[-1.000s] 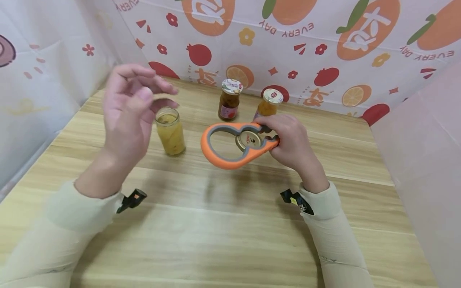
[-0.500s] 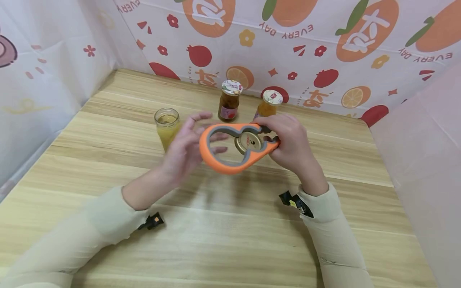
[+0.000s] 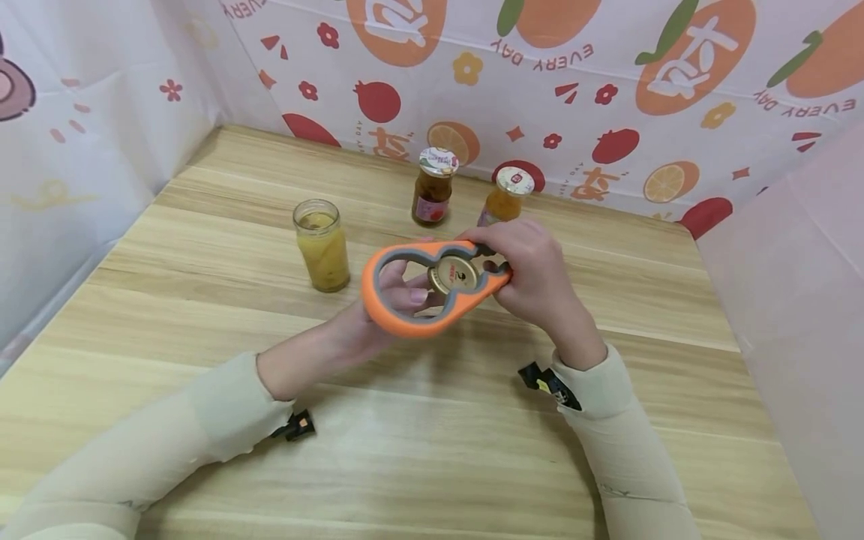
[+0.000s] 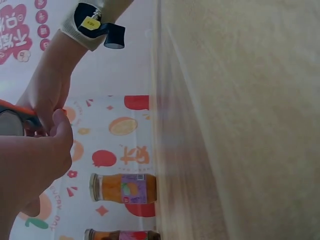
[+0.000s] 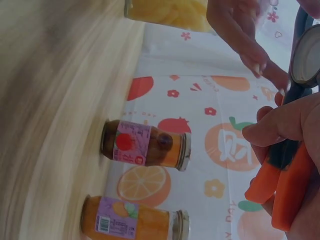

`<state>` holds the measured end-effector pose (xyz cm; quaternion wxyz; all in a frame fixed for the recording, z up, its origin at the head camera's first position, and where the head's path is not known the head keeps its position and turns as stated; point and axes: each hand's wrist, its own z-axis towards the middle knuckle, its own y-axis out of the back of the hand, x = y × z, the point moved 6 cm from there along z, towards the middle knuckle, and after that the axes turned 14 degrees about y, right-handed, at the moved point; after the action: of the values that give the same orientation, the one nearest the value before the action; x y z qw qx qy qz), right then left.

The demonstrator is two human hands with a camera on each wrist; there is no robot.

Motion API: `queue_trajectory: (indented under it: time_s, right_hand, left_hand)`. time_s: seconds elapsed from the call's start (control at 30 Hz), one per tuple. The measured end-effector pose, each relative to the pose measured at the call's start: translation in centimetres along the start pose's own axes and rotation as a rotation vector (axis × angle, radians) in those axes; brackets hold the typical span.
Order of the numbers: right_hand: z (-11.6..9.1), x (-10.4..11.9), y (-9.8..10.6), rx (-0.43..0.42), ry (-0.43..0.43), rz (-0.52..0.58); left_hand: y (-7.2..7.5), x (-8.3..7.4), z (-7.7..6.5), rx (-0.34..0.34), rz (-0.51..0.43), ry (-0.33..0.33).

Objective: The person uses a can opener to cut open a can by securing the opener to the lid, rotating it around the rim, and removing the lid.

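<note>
Right fingers (image 3: 498,234) gripping opener (image 3: 467,303), hold of left fingers (image 3: 403,298) unclear, gold lid top (image 3: 454,275), head view only

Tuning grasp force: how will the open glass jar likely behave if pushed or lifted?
The open glass jar is probably slick and breakable: its visible side is bare glass. Taller than wide, it may tip if pushed high. Lidless and filled nearly to the neck, it could spill when tilted.

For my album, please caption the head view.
Right hand holds an orange opener with a gold lid in it, left hand behind its loop, open jar nearby.
</note>
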<state>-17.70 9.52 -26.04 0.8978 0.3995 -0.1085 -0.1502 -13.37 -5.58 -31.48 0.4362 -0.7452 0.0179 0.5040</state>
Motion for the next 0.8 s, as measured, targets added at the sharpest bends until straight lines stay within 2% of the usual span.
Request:
queue_trajectory:
  time_s: [0.2, 0.27, 0.43, 0.6, 0.8]
  right_hand:
    - [0.11, 0.38, -0.67, 0.012, 0.013, 0.016]
    - [0.13, 0.53, -0.82, 0.01, 0.018, 0.018]
    - [0.18, 0.79, -1.11, 0.005, 0.029, 0.032]
    - [0.21, 0.89, -1.12, -0.004, 0.034, 0.044]
    - [0.28, 1.03, -1.1, -0.005, 0.043, 0.046]
  left_hand:
    - [0.39, 0.32, -0.05, 0.032, -0.159, 0.035]
    - [0.26, 0.29, 0.02, 0.092, -0.186, 0.016]
    - [-0.03, 0.27, 0.27, 0.235, -0.179, -0.049]
    - [0.25, 0.36, 0.45, 0.227, -0.162, -0.046]
    - [0.41, 0.49, 0.24, 0.21, -0.195, 0.01]
